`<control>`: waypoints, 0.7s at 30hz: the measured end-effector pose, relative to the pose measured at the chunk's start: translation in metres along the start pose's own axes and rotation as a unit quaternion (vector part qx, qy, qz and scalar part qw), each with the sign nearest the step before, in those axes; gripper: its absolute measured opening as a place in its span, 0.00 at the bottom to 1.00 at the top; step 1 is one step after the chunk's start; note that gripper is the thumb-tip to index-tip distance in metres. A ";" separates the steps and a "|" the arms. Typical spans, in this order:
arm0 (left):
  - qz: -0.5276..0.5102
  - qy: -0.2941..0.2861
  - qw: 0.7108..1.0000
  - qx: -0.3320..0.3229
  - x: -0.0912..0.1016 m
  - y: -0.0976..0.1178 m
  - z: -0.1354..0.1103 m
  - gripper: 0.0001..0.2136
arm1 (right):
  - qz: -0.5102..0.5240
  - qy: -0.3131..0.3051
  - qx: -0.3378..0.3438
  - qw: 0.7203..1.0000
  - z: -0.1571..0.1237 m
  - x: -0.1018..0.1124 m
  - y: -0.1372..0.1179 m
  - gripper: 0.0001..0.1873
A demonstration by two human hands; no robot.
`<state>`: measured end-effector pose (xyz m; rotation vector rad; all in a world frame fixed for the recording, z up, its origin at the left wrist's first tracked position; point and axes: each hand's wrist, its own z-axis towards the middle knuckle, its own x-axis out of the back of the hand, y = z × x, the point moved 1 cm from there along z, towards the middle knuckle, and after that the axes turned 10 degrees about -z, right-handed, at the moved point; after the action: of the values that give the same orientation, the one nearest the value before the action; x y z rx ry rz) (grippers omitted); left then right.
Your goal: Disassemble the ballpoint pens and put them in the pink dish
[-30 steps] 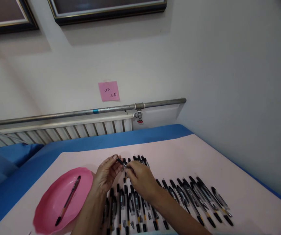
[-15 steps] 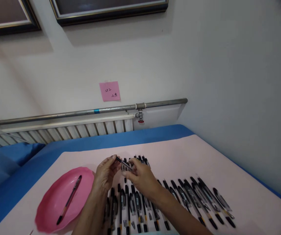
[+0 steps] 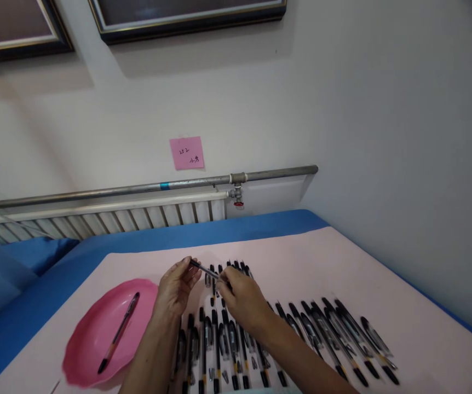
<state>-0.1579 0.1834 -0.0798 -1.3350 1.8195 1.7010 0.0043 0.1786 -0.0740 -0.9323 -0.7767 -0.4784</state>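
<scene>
Left hand (image 3: pixel 177 284) has thumb and fingers pinched on the black end of a slim pen (image 3: pixel 207 270); right hand (image 3: pixel 240 293) is closed around the other end, which its fingers hide. Pen sits between the hands, over the pink sheet (image 3: pixel 289 262) on the table (image 3: pixel 260 221). Long axis runs mostly crosswise, slanting down from upper left to lower right in view; black end points up-left, clear barrel goes into the right hand. Near the forearms: rows of pen parts (image 3: pixel 202 350), roughly lengthwise to the person. Second group (image 3: pixel 330 334) at right leans, far ends to the left. Pink plate (image 3: pixel 80 334) at left holds another pen (image 3: pixel 119 332), lying diagonally, far end to the right.
</scene>
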 end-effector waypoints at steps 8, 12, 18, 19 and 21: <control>-0.002 0.008 1.000 -0.002 -0.001 0.001 0.000 0.05 | -0.020 0.003 0.020 1.000 -0.001 0.000 0.001 0.02; -0.002 0.008 1.000 -0.006 0.000 0.001 0.001 0.04 | -0.028 -0.020 0.021 0.999 -0.001 -0.002 0.002 0.06; 0.003 0.010 1.000 -0.009 0.001 0.001 0.001 0.04 | -0.033 -0.012 0.006 0.999 0.000 0.001 0.002 0.05; 0.004 0.010 1.000 -0.009 0.001 0.001 0.001 0.04 | -0.033 -0.022 0.002 0.999 0.000 0.001 0.002 0.07; 0.009 0.012 1.000 -0.010 0.000 0.001 0.001 0.05 | -0.038 -0.032 0.009 0.999 0.000 0.001 0.002 0.06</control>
<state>-0.1592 0.1838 -0.0796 -1.3568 1.8361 1.7249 0.0061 0.1793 -0.0747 -0.9074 -0.8750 -0.5083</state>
